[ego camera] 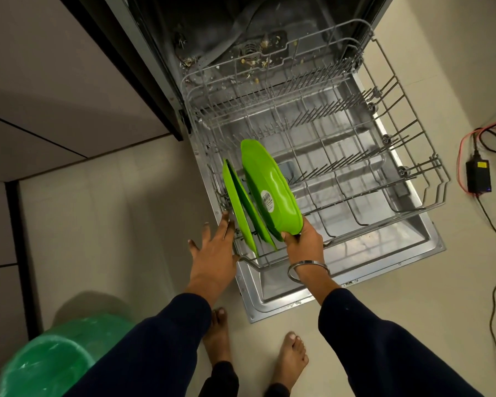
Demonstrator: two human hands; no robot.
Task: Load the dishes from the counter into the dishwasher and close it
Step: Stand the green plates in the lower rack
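right hand grips green plate; fingertips hidden behind.

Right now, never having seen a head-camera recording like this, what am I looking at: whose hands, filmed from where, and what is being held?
One camera on a person's head looks down at their own hands and bare feet. An open dishwasher has its wire rack pulled out over the lowered door. The right hand grips a green plate by its edge, standing it on edge in the rack. Two more green plates stand beside it. The left hand is open, fingers spread beside the rack's corner.
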